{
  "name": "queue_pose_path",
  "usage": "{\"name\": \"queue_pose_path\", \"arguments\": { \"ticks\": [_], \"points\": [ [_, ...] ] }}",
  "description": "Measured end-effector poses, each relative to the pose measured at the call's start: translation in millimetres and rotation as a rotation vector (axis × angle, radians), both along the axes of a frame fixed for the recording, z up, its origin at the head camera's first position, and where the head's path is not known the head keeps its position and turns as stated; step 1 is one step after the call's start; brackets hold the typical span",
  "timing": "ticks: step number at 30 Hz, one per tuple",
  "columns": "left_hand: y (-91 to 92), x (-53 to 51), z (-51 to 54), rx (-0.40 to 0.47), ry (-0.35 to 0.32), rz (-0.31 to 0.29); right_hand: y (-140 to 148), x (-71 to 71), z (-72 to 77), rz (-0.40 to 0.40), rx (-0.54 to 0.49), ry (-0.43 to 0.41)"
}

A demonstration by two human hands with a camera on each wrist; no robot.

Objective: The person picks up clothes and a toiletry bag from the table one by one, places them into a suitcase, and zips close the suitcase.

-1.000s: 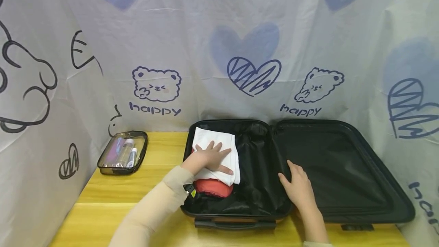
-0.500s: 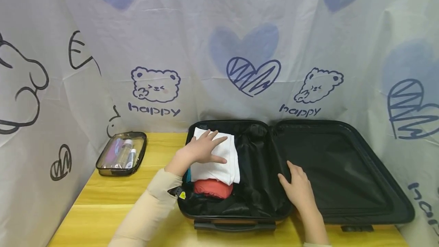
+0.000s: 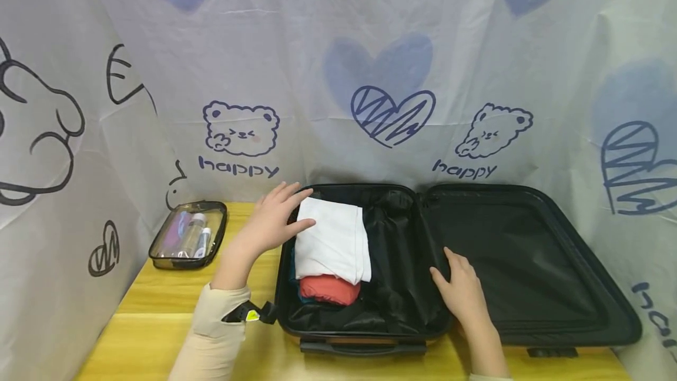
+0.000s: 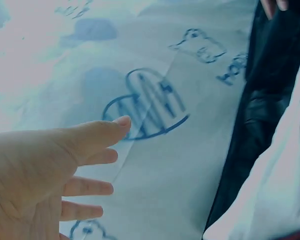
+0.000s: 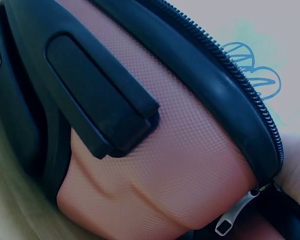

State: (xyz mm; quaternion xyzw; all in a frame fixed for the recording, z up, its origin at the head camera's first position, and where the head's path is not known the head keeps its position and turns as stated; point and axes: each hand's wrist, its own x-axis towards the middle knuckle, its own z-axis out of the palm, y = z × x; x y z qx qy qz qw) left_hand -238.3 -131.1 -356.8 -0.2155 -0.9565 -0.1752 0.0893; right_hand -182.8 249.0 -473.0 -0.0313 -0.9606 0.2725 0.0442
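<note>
An open suitcase (image 3: 396, 251) with black lining lies on the table. Inside its left half, a folded white cloth (image 3: 330, 240) lies over a red cloth bundle (image 3: 333, 291), with a bit of teal fabric showing at the side. My left hand (image 3: 267, 222) hovers over the suitcase's left rim, fingers spread and holding nothing; the left wrist view shows that hand (image 4: 35, 170) apart from the white cloth (image 4: 275, 185). My right hand (image 3: 462, 290) rests at the hinge side between suitcase and lid, fingers fairly straight. The right wrist view has only the textured shell (image 5: 190, 135) and zipper pull (image 5: 235, 217).
To the left stands a clear zip pouch (image 3: 185, 234) with bottles and a tube inside. The suitcase lid (image 3: 513, 263) is folded flat to the right. A white curtain (image 3: 312, 75) with printed hearts and bears hangs behind the yellow wooden table (image 3: 158, 328).
My left hand has lifted off the white cloth and moved left, out to the suitcase's rim. The cloth stays in place, and my right hand has barely moved.
</note>
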Motion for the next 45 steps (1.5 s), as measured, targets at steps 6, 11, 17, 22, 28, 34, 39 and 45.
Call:
{"name": "queue_pose_path", "arguments": {
  "ticks": [6,11,17,22,28,34,39,45],
  "points": [
    [-32.2,9.4,-8.9,0.122,0.019,0.081,1.4,0.2,-0.3,0.0,-0.004,0.011],
    [-55.1,17.6,-22.5,0.158,0.041,0.22,2.7,-1.0,-1.1,0.004,-0.016,0.022],
    [-76.0,26.3,-44.6,0.205,0.057,0.347,3.5,-1.5,-3.2,0.009,-0.014,0.04],
    [-88.4,27.1,-70.4,0.253,0.1,0.413,3.5,-1.3,-2.9,0.011,-0.009,0.045],
    [-100.9,25.6,-110.2,0.314,0.093,0.523,2.9,-0.6,-0.9,0.007,-0.009,0.013],
    [-115.0,23.2,-146.2,0.334,0.136,0.616,1.7,-0.6,-1.7,0.004,-0.009,0.022],
    [-130.8,19.3,-165.0,0.305,0.11,0.674,1.5,-0.4,-4.1,0.002,-0.006,0.035],
    [-151.8,12.3,-170.5,0.229,0.036,0.67,1.4,-0.6,-3.3,0.003,-0.011,0.012]
  ]
}}
